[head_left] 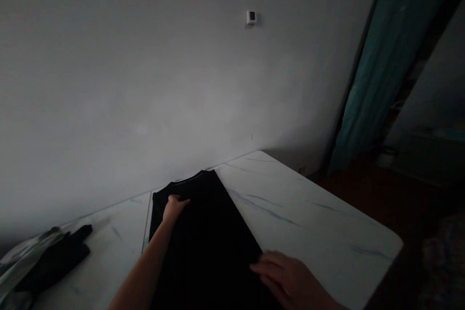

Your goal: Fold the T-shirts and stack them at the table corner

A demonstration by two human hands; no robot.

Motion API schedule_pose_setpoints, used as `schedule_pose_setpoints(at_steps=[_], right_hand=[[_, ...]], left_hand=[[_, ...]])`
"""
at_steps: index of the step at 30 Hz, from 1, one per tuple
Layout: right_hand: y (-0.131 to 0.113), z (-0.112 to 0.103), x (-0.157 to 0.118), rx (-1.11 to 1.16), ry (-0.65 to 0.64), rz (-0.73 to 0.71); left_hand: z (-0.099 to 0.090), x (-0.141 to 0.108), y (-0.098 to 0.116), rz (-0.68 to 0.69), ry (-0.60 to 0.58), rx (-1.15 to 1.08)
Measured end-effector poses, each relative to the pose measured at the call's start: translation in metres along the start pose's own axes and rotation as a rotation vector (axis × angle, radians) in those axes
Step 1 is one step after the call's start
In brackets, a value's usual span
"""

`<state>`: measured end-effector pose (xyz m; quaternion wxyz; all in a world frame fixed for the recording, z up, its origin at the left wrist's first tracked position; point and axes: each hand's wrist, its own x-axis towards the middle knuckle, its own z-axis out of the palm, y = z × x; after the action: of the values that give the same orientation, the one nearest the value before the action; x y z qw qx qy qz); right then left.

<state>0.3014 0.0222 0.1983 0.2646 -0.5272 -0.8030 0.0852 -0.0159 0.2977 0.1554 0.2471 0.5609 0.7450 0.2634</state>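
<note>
A black garment (210,242), seemingly a shirt with its neckline at the far end, lies spread lengthwise on the white marble-patterned table (269,203). My left hand (175,208) rests on its upper left part, just below the neckline, with thumb and fingers apart. At the garment's right edge, closer to me, is my right hand (281,275). Its fingers are stretched to the left over the cloth and slightly blurred. The garment's near end runs out of the picture at the bottom.
Dark and pale clothes (51,261) lie in a heap on the table's left side. A grey wall (163,82) borders the far edge, with a small white device (251,17) on it. A teal curtain (381,72) hangs at the right, past the table's rounded corner.
</note>
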Motion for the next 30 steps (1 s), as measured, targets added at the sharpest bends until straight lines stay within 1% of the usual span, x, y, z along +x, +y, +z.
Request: schedule_pose_setpoints(at_steps=[1, 2, 5, 7, 9, 11, 14, 17, 20, 23, 26, 30], right_hand=[[0.008, 0.006, 0.032, 0.016, -0.058, -0.053], [0.015, 0.013, 0.063, 0.016, -0.142, -0.094], [0.035, 0.045, 0.151, -0.091, -0.236, -0.114], [0.045, 0.067, 0.196, -0.156, -0.252, -0.083], [0.054, 0.086, 0.227, -0.207, -0.249, -0.052], [0.06, 0.1, 0.245, -0.245, -0.262, -0.009], [0.066, 0.112, 0.254, -0.274, -0.26, 0.086], [0.07, 0.114, 0.262, -0.329, -0.161, 0.191], [0.074, 0.111, 0.283, -0.369, -0.101, 0.24], [0.082, 0.108, 0.312, -0.352, -0.097, 0.203], [0.092, 0.109, 0.338, -0.312, -0.137, 0.116], [0.105, 0.115, 0.361, -0.284, -0.199, 0.059]], left_hand=[[0.003, -0.004, 0.0, 0.008, 0.011, -0.014], [0.005, -0.008, 0.0, 0.023, 0.024, -0.028], [0.013, -0.021, 0.001, 0.103, 0.07, -0.068], [0.017, -0.027, 0.003, 0.169, 0.099, -0.088], [0.02, -0.03, 0.004, 0.219, 0.122, -0.102], [0.023, -0.03, 0.004, 0.241, 0.137, -0.11], [0.024, -0.026, -0.001, 0.235, 0.149, -0.122], [0.026, -0.024, -0.008, 0.212, 0.168, -0.152], [0.031, -0.022, -0.017, 0.18, 0.195, -0.201], [0.036, -0.021, -0.024, 0.172, 0.199, -0.213], [0.04, -0.019, -0.03, 0.186, 0.199, -0.185], [0.039, -0.02, -0.03, 0.202, 0.202, -0.137]])
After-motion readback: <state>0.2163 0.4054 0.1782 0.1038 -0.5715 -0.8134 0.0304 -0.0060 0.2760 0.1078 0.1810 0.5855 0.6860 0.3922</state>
